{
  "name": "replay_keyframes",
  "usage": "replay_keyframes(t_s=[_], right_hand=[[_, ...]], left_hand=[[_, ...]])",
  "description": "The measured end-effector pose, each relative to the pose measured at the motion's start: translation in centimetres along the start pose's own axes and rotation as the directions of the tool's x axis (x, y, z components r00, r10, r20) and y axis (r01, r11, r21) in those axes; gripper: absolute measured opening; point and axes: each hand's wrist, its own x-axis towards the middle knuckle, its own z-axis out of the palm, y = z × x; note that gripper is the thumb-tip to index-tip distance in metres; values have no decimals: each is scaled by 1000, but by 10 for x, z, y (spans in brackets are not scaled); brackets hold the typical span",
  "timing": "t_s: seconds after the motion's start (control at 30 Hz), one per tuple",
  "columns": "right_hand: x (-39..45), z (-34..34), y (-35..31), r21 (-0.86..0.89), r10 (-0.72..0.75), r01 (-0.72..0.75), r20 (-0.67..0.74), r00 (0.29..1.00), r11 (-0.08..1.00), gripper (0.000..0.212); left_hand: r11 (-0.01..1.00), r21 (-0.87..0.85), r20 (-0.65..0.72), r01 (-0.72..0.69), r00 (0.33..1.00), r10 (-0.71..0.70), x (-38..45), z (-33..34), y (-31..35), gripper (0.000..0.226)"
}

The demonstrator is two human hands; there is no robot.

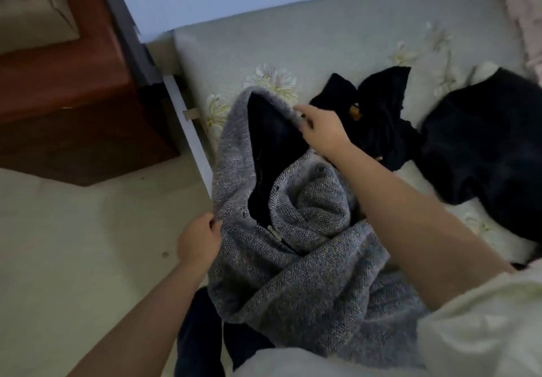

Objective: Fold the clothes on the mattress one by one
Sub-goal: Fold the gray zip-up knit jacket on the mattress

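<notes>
At the near edge of the mattress we have the grey hooded jacket lifted in a bunch, its dark lining showing inside the hood and its zip visible near the middle. Our left hand pinches the jacket's left edge just below the hood, fingers curled round the knit. Our right hand holds the rim of the hood on its far side, thumb and fingers closed on the fabric. So both grips are closed on this one garment.

We judge this to be the start of folding it: the jacket is still crumpled, sleeves tangled underneath, nothing squared off yet. Next we would need to spread it flat on the mattress, zip side down or up, then smooth the hood and bring in the sleeves.

Beyond it a small dark garment and a larger black garment lie unfolded, waiting their turn.
</notes>
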Motion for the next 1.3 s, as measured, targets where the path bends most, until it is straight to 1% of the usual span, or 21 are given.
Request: replay_keyframes(t_s=[0.03, 0.1, 0.13, 0.17, 0.23, 0.27, 0.3, 0.37, 0.43, 0.5, 0.6, 0.7, 0.8, 0.87, 0.93, 0.97, 1.0, 1.07, 1.17, 1.23, 1.3], right_hand=[[-10, 6, 16, -102, 44, -38, 57, 997, 994, 36], [-28, 20, 49, -328, 147, -55, 263, 954, 943, 25], [-36, 28, 61, -415, 198, -39, 348, 917, 909, 25], [-42, 36, 71, -493, 253, -22, 407, 877, 870, 34], [-48, 52, 81, -631, 337, 49, 477, 812, 775, 57], [-50, 59, 82, -678, 335, 107, 487, 806, 727, 56], [-52, 65, 83, -702, 308, 154, 485, 819, 695, 46], [-57, 70, 83, -723, 260, 174, 447, 856, 669, 24], [-66, 63, 85, -696, 205, 141, 389, 898, 704, 21], [-79, 43, 88, -651, 135, 82, 276, 951, 755, 22], [-104, -9, 87, -563, 84, -29, 73, 994, 826, 24], [-135, -71, 85, -470, 113, -167, -140, 984, 867, 22], [-176, -137, 82, -378, 204, -353, -381, 902, 856, 19], [-210, -178, 75, -329, 232, -449, -529, 816, 830, 17], [-246, -218, 58, -323, 157, -510, -705, 691, 798, 8], [-265, -237, 46, -313, 89, -519, -786, 612, 796, 3], [-284, -255, 30, -322, 29, -527, -833, 552, 787, 3], [-317, -284, 0, -336, -62, -584, -897, 438, 739, 4], [-355, -314, -51, -300, -182, -657, -953, 242, 692, 3], [-375, -326, -90, -289, -275, -710, -951, 139, 642, 2], [-392, -332, -129, -277, -364, -756, -930, 55, 593, 3]], left_hand=[[1000, 8, 6, 29, 1000, -29, -1, 4, 0, 38], [998, 11, 20, 65, 998, -65, -4, 11, 2, 40], [997, 2, 23, 76, 997, -76, -4, 15, 4, 38], [996, -12, 22, 84, 996, -83, -5, 20, 5, 35], [996, -18, 23, 93, 995, -93, -5, 28, 8, 23], [995, -10, 28, 96, 995, -96, -7, 32, 9, 19], [996, -3, 26, 94, 995, -94, -9, 35, 9, 19], [997, 6, 3, 82, 997, -82, -13, 39, 9, 29], [997, -51, -39, 52, 998, -54, -15, 34, 12, 33], [992, -127, -73, -11, 997, 2, -15, 22, 23, 33], [966, -166, -130, -199, 975, 179, -16, -4, 66, 16], [893, -132, -201, -431, 894, 401, -24, -28, 134, 20], [753, -127, -281, -646, 751, 597, -47, -50, 213, 19], [625, -140, -301, -768, 634, 713, -68, -66, 264, 18], [493, -131, -309, -860, 508, 804, -93, -84, 311, 18], [417, -124, -325, -900, 434, 840, -106, -94, 332, 17], [336, -113, -347, -935, 354, 869, -119, -105, 352, 16], [158, -84, -390, -984, 178, 903, -148, -130, 389, 14], [-92, -31, -433, -995, -70, 899, -198, -169, 426, 12], [-236, 25, -462, -971, -221, 859, -230, -199, 437, 11], [-370, 98, -500, -924, -367, 785, -255, -230, 437, 8]])
